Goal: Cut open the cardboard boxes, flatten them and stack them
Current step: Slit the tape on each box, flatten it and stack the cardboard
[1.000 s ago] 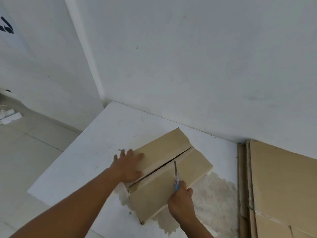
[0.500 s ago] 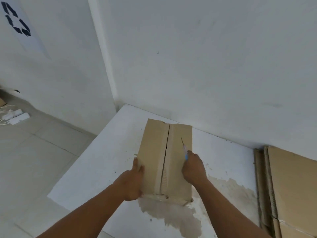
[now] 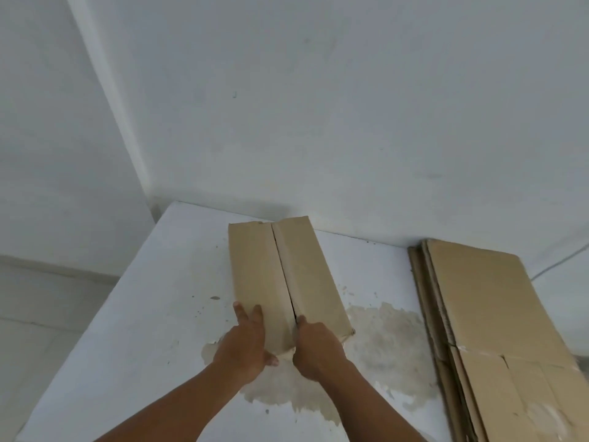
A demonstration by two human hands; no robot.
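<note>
The brown cardboard box (image 3: 306, 275) lies closed on the white surface (image 3: 159, 314), directly ahead of both hands. Its long axis runs straight away from the person toward the white wall (image 3: 318, 122), and the near end sits right at the knuckles. The centre seam (image 3: 282, 266) between the two top flaps follows that same axis, dark and slightly gapped at the near end.

The left hand (image 3: 245, 349) is at the near left corner: its fingers (image 3: 257, 314) lie straight and a little spread on top of the left flap, and the thumb sits against the near end face. The right hand (image 3: 318, 349) is just beside it with the fingers curled under, one fingertip or thumb tip resting at the near mouth of the seam. No blade shows, so I cannot tell whether this hand holds anything or has dug into the gap.

The right hand is the nearer one to the seam — touching it — while the left steadies the box. I judge the next move to run forward from the right hand along the seam, either slitting it or prising the flaps apart.

Well off to the right of the right hand lies a stack of flattened brown cardboard sheets (image 3: 484, 307), also lengthwise — presumably where this box ends up.
</note>
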